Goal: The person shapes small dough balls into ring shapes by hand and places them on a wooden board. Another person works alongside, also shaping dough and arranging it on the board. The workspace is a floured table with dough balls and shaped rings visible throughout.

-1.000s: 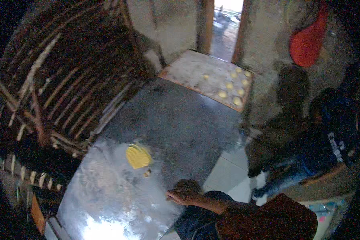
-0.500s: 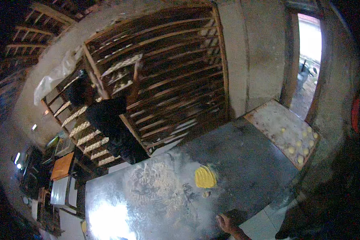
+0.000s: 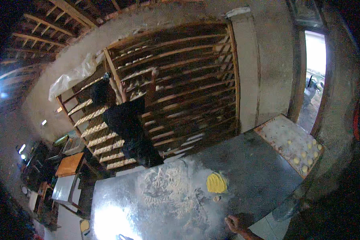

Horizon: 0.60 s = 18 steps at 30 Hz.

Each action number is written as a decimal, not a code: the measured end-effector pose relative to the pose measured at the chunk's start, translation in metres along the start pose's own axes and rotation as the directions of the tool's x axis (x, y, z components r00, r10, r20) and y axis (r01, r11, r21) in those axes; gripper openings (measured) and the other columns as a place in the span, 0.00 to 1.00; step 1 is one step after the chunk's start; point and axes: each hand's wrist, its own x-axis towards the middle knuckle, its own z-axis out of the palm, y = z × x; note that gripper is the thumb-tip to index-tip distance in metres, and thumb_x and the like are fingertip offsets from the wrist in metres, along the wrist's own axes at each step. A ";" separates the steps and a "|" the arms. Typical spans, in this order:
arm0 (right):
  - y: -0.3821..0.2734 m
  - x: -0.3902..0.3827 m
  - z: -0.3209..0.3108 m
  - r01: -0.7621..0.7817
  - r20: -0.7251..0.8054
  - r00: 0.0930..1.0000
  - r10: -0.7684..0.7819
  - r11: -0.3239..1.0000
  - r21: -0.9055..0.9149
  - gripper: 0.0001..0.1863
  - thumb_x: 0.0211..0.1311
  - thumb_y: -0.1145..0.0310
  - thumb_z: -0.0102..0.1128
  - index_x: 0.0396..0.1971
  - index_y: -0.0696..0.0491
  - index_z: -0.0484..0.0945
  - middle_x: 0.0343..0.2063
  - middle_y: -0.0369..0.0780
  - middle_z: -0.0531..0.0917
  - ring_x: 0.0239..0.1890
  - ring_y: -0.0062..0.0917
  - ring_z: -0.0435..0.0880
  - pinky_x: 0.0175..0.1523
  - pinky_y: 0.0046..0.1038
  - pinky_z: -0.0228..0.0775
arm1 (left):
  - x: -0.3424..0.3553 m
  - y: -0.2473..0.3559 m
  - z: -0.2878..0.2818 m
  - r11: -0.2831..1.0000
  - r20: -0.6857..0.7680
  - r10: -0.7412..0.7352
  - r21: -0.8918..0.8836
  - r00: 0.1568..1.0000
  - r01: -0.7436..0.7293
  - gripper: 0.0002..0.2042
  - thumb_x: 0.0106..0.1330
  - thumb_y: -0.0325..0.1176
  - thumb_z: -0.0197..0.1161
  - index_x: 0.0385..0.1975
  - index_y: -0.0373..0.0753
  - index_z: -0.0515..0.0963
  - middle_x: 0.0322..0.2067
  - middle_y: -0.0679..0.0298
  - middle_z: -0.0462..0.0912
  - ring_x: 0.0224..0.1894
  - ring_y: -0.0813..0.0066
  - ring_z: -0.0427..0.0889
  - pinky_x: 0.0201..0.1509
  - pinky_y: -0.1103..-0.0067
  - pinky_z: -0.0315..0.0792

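Note:
My right hand (image 3: pixel 236 225) rests at the near edge of a dark metal table (image 3: pixel 252 168), its fingers loosely bent and slightly apart, with nothing visible in them. My left hand is out of view. Ahead of the right hand, a flattened yellow mass (image 3: pixel 217 183), ridged on top, sits on the tabletop. A small pale lump (image 3: pixel 216 199) lies just nearer to me. White flour (image 3: pixel 168 184) is spread over the middle of the table, to the left of the yellow mass.
A floured board (image 3: pixel 280 132) with several round dough pieces (image 3: pixel 304 154) sits at the table's right end. Beyond the table, a person in dark clothes (image 3: pixel 126 124) reaches up to a tall wooden rack (image 3: pixel 188 80) with trays of dough pieces. A doorway (image 3: pixel 314 76) stands at right.
The whole view has shifted, so everything sits lower and further right in the picture. The tray by the person's hands now sits flatter in the rack. My right hand stays at the table edge.

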 end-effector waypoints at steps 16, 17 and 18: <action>0.083 -0.015 0.011 -0.230 -0.201 0.937 0.286 0.937 0.263 0.17 0.65 0.77 0.51 0.53 0.58 0.65 0.48 0.48 0.78 0.42 0.34 0.83 0.42 0.36 0.75 | 0.027 0.124 0.012 0.744 -0.225 0.655 0.027 0.721 -0.668 0.25 0.58 0.46 0.62 0.41 0.27 0.70 0.39 0.51 0.72 0.43 0.54 0.71 0.51 0.58 0.66; 0.072 -0.015 0.000 -0.218 -0.226 0.922 0.315 0.903 0.371 0.18 0.65 0.77 0.51 0.54 0.57 0.64 0.48 0.48 0.78 0.43 0.34 0.83 0.42 0.35 0.74 | 0.028 0.135 0.012 0.719 -0.226 0.681 0.026 0.696 -0.695 0.24 0.59 0.46 0.61 0.41 0.27 0.70 0.40 0.51 0.72 0.43 0.54 0.71 0.50 0.58 0.66; 0.068 -0.020 -0.008 -0.205 -0.262 0.898 0.353 0.863 0.461 0.19 0.65 0.77 0.52 0.55 0.57 0.64 0.48 0.47 0.78 0.43 0.34 0.83 0.42 0.35 0.74 | 0.025 0.153 0.018 0.686 -0.227 0.710 0.006 0.667 -0.728 0.24 0.59 0.45 0.61 0.41 0.28 0.70 0.40 0.51 0.73 0.44 0.54 0.71 0.50 0.59 0.67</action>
